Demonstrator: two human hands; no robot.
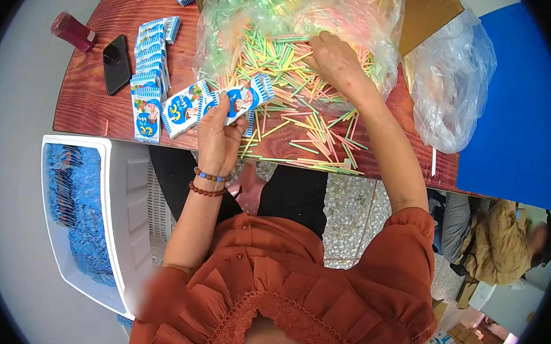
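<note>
My left hand [217, 133] is closed on a small blue-and-white packet [245, 99], held tilted above the table's near edge. Another such packet [184, 108] lies just left of it, flat on the table. My right hand [336, 58] reaches into a heap of thin pastel sticks [267, 59], pink, yellow and green. Its fingers curl around some of them, though the fingertips are partly hidden. The heap spills out of a clear plastic bag [218, 37]. More loose sticks [319, 137] are scattered toward the table's near edge.
Overlapping blue-and-white packets [150, 67] form a row at left, beside a black phone [117, 65] and a dark red bottle [73, 32]. A white foam box [126, 212] of blue packets stands below left. Crumpled plastic [454, 88] lies at right. A person [504, 242] is beyond, lower right.
</note>
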